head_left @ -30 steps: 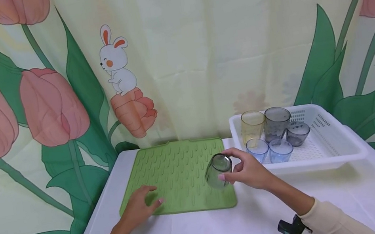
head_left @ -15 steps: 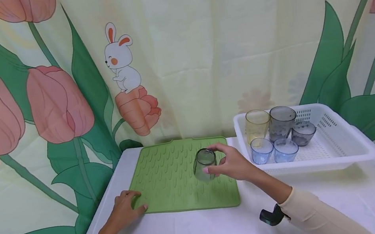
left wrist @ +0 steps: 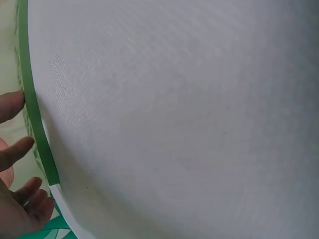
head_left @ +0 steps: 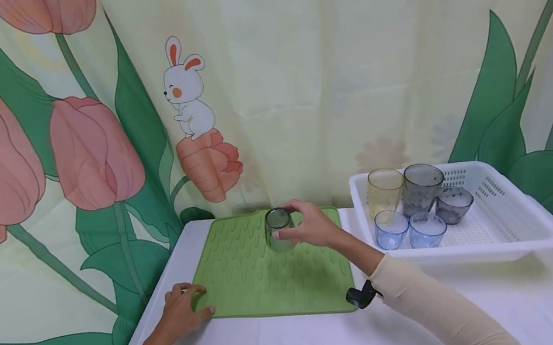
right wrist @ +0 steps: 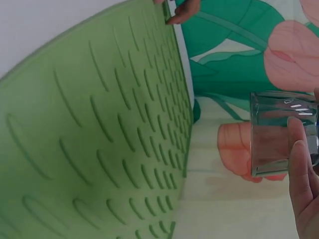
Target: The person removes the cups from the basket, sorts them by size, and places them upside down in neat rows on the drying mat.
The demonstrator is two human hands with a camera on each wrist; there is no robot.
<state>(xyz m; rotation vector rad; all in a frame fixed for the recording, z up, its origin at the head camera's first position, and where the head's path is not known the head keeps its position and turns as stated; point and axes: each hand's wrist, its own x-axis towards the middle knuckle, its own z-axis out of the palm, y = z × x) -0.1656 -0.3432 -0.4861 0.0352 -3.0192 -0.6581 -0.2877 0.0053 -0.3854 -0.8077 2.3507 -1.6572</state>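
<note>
Dark glass [head_left: 274,223] moved L over mat [head_left: 271,285], pinched at tips of R grip [head_left: 310,225].

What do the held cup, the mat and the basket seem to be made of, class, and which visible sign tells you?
Held cup: probably glass, perhaps clear plastic; glossy, see-through, with bright highlights.
Mat: likely silicone or rubber; matte, one even green with molded ridges.
Basket: most likely plastic; smooth, opaque white, with slots through its walls.
</note>
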